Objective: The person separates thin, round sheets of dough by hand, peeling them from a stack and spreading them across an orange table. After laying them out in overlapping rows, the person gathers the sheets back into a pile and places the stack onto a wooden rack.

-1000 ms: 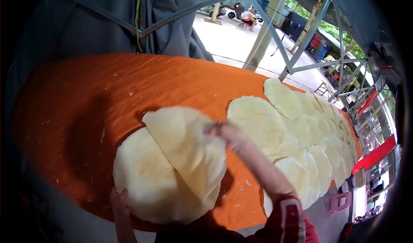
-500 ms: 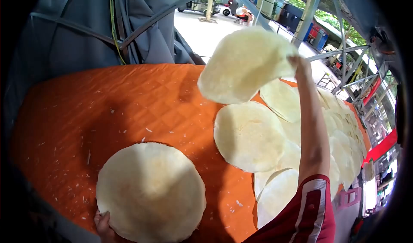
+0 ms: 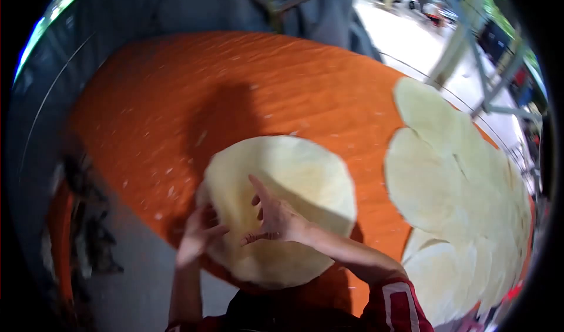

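Observation:
A round stack of thin, pale dough sheets [image 3: 311,179] lies near the front edge of the orange-covered table. Over its left half is my right hand [image 3: 275,217], fingers apart and nothing in them. My left hand [image 3: 202,231] is at the stack's left rim, its thumb and fingers spread; whether it touches the edge is blurred. To the right, many similar round sheets [image 3: 420,176] lie spread out, overlapping one another.
The orange cloth [image 3: 329,103] is dotted with small white flakes. Grey tarpaulin [image 3: 229,15] hangs behind the table, with metal frame poles [image 3: 455,38] at the right. Grey floor [image 3: 135,285] shows at the lower left.
The sheet my right hand held up at the right has been let go among the spread sheets. That hand has come back over the stack, and the view has turned left.

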A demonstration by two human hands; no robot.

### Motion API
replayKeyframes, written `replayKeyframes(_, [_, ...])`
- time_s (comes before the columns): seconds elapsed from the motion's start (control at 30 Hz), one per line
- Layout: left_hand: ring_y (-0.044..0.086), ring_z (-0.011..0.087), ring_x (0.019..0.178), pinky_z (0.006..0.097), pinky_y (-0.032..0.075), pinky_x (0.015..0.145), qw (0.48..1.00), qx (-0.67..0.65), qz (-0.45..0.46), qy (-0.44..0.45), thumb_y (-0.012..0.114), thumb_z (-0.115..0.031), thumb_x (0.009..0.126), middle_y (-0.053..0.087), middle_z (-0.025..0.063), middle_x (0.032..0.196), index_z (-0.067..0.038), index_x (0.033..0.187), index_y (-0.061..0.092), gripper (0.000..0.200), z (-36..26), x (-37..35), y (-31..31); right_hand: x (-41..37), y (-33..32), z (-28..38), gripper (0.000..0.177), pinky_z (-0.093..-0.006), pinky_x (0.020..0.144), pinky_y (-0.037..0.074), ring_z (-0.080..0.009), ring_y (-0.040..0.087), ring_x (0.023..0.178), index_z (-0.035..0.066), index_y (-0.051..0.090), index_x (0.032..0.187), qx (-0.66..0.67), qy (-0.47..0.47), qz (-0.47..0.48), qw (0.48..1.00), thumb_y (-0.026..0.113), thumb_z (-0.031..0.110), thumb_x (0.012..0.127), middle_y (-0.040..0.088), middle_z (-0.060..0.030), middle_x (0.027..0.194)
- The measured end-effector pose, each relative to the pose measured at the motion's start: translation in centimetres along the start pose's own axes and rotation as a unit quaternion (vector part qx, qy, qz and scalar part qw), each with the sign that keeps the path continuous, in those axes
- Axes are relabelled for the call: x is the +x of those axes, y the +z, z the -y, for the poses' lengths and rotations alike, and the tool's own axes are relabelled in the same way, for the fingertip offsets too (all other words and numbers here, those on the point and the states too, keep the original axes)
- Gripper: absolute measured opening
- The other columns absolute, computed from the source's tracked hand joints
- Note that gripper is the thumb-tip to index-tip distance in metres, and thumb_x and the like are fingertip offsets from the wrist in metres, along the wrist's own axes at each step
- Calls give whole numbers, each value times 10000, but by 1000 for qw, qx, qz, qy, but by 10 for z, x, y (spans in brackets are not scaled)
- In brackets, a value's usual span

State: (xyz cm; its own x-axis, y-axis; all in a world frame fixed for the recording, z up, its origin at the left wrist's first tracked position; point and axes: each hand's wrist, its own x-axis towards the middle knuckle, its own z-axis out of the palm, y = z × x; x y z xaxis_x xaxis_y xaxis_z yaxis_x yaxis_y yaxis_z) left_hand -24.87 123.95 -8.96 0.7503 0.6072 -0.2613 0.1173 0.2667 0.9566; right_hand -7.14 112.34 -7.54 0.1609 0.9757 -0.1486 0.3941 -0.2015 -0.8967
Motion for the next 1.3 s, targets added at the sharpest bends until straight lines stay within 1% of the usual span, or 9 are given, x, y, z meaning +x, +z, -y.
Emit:
replayKeyframes(0.27, [484,182,1018,295,411,857,989,-142,31,-9,645,-35,686,485,119,1131,24,1228,351,620,29,1,-31,27,53,-42,990,-266,702,451,-171,514,750,25,258,1309,260,121,-37,957,830,204,520,493,-92,955])
replayKeyframes(0.37, [511,189,972,308,424,827,990,-141,-5,-16,642,-63,702,517,128,1077,35,1207,374,580,28,0,-30,31,97,-102,433,-276,641,462,-218,566,752,-16,450,1064,323,24,-107,940,650,134,710,574,-145,893])
replayKeyframes(0.43, [531,201,932,320,432,807,998,-21,-63,-7,614,-57,723,538,135,1036,43,1178,407,510,25,-2,-25,22,77,5,245,-284,628,471,-230,590,769,-46,528,901,-124,142,-59,980,591,110,723,620,-121,821])
replayKeyframes(0.6, [554,225,874,340,442,774,982,-148,-101,-63,542,-38,765,563,152,997,67,1108,471,366,69,12,-54,-34,-11,-93,254,-327,709,478,-214,590,782,-50,543,921,363,-75,-154,916,514,110,725,615,-126,896])
replayKeyframes(0.63, [552,227,880,340,441,776,981,-147,-104,-68,532,-33,768,561,155,1008,71,1104,474,356,71,12,-54,-52,-58,-61,188,-330,715,479,-213,586,780,-42,580,806,299,101,-223,922,478,76,700,620,-136,870])
replayKeyframes(0.83, [543,200,872,324,427,768,991,-33,-120,-53,502,-55,744,569,123,1002,37,1111,495,378,47,5,-42,-62,-232,88,176,-261,688,440,-129,555,735,-10,608,819,-101,149,-227,957,564,63,665,601,-75,781])
replayKeyframes(0.93, [540,180,840,302,424,745,991,13,-130,-32,503,-66,745,570,108,976,40,1086,505,358,51,3,-41,-81,-271,151,272,-268,693,455,-144,573,731,32,614,871,-165,-84,-341,922,625,233,688,604,-67,782])
replayKeyframes(1.07, [536,190,888,302,409,804,985,-98,-140,11,483,-26,751,568,113,991,45,1092,496,349,48,3,-28,-105,-302,191,286,-297,574,489,-201,588,552,36,614,879,104,4,-552,827,642,217,659,616,-80,741])
replayKeyframes(1.3, [522,220,974,333,399,860,978,-159,-116,-63,478,13,766,535,136,1078,46,1116,465,352,47,-1,-41,-160,-451,-151,307,-293,564,450,-165,529,610,7,577,958,87,-5,-593,800,625,161,697,570,-68,748])
